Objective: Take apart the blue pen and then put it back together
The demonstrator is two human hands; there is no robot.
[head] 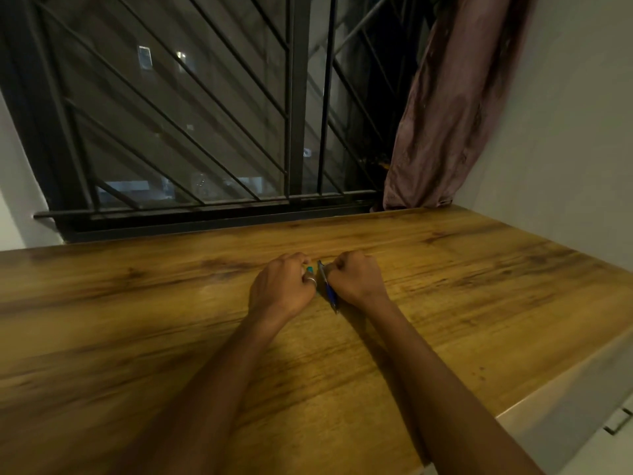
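- Two bare forearms reach from the bottom edge up to the middle of the head view, wrists close together.
- Left hand (282, 286) sits knuckles up on the wooden tabletop (137, 320), fingers curled under. A silver ring (311, 280) shows on one finger.
- At the left fingertips, a small teal piece (310, 269) peeks out, pinched there. How much of it the fingers cover cannot be told.
- Right hand (354, 277) sits just beside the left, also knuckles up, its fingers curled round the far end of the blue pen (328, 289).
- Between the two hands, the blue pen runs slantwise: its far end is at the right fingers, and its dark near tip points back toward the camera, at or just above the tabletop.
- A narrow gap separates the hands, with the teal piece just beside the far end of the pen. Whether the two touch cannot be told.
- Brown wood grain with dark streaks covers the tabletop, which fills the lower half of the view.
- Behind the tabletop stands a dark window grille (205, 114) of slanted bars, with night and a few lit windows beyond.
- To the right of the grille hangs a bunched pinkish curtain (452, 108), its hem reaching the far edge of the tabletop.
- On the far right rises a pale wall (565, 132).
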